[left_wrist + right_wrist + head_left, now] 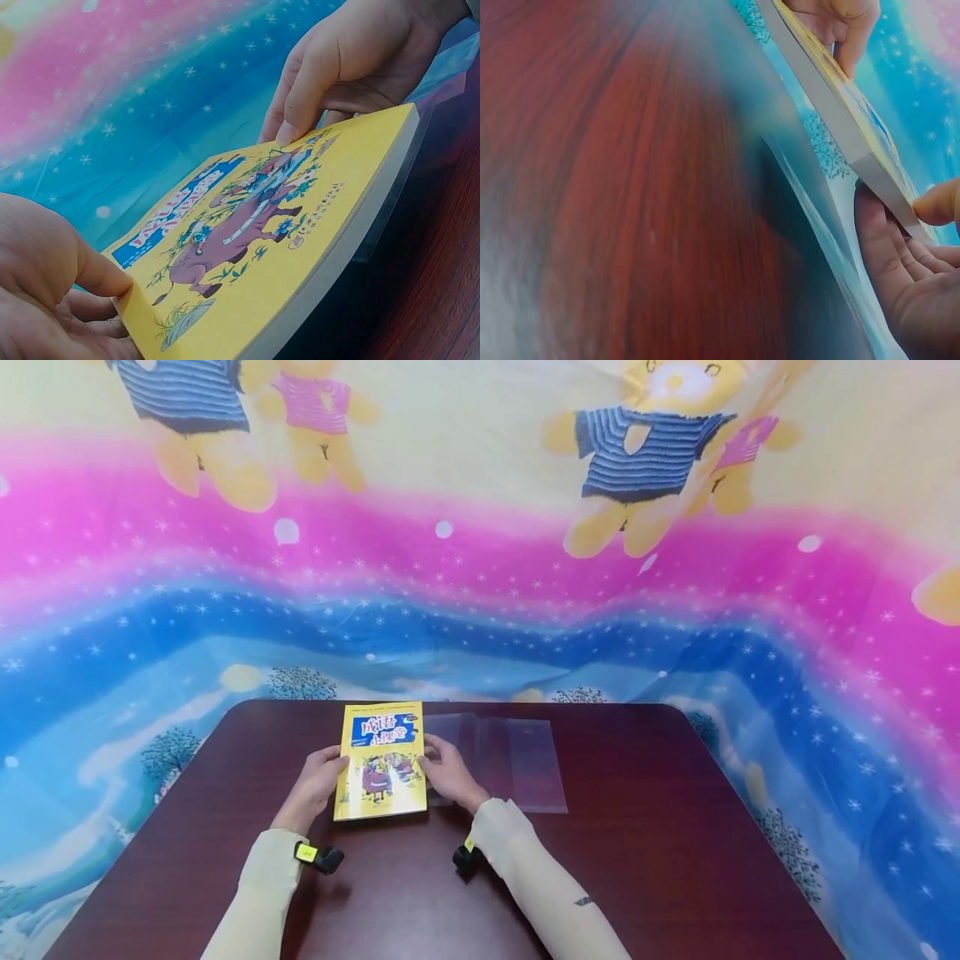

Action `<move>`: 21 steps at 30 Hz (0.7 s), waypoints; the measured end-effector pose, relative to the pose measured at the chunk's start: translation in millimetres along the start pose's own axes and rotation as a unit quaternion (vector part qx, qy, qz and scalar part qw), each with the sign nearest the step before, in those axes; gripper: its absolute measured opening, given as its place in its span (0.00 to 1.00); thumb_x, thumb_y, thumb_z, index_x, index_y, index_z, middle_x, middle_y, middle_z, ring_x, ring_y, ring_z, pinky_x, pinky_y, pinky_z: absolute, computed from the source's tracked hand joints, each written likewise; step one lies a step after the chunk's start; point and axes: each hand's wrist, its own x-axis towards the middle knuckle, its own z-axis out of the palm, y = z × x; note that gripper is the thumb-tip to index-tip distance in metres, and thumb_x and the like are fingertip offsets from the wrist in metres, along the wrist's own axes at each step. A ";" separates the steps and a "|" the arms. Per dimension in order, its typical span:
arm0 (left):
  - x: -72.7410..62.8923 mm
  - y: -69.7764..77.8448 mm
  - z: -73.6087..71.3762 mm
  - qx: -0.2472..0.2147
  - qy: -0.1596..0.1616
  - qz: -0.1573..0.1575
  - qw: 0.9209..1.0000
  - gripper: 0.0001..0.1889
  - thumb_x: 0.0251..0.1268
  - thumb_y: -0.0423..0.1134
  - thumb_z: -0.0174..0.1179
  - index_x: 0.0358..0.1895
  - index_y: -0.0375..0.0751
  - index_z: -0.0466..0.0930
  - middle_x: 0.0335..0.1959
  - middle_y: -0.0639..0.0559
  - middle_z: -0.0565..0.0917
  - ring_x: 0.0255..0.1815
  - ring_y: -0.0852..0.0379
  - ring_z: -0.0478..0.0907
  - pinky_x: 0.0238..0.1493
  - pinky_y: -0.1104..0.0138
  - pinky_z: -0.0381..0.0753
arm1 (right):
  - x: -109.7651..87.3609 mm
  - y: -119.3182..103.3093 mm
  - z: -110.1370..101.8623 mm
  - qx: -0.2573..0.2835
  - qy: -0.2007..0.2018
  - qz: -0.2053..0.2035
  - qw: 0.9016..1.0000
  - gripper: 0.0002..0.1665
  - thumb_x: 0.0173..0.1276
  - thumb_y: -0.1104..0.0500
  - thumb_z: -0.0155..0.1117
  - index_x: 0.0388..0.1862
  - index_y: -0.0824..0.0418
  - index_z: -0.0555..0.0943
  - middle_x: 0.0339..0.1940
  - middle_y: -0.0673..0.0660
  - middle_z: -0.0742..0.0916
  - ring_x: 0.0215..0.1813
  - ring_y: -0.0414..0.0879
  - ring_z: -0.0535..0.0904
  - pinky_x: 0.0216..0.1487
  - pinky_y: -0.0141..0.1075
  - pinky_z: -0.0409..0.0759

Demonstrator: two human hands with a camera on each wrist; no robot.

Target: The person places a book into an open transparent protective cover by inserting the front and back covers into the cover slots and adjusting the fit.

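A yellow paperback book point(382, 768) with a blue title panel and a cartoon cover is held up between both hands, cover upward. My left hand point(321, 779) grips its left edge, thumb on the cover and fingers beneath. On the opposite edge, my right hand point(450, 772) pinches it, its thumb point(937, 204) over the cover and fingers under. The right wrist view shows the book's pale page block point(832, 112) raised above the table. A clear plastic book cover point(536, 768) lies flat behind the right hand, partly hidden by the hand and the book.
The dark red-brown wooden table point(645, 843) has rounded far corners. Behind it hangs a curtain point(465, 568) printed with bears and snowflakes. A black strap device point(318, 857) sits on the left wrist, and another point(465, 857) on the right.
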 end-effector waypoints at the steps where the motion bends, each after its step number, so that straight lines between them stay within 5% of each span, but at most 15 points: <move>1: 0.7 0.8 1.8 -0.002 -0.001 0.001 1.000 0.28 0.84 0.37 0.39 0.77 0.23 0.54 0.63 0.28 0.75 0.59 0.42 0.78 0.64 0.52 0.77 | 0.0 -0.4 -1.9 -0.002 0.004 -0.001 1.000 0.32 0.80 0.63 0.54 0.79 0.67 0.62 0.55 0.63 0.85 0.46 0.49 0.87 0.34 0.40 0.87; 21: 13.8 3.9 37.9 -0.006 -0.004 -0.009 1.000 0.26 0.82 0.32 0.40 0.76 0.23 0.57 0.61 0.28 0.77 0.57 0.41 0.79 0.65 0.48 0.75 | -6.3 1.4 -40.0 -0.018 0.013 0.024 0.999 0.30 0.80 0.63 0.53 0.78 0.65 0.63 0.54 0.64 0.84 0.47 0.52 0.88 0.41 0.42 0.88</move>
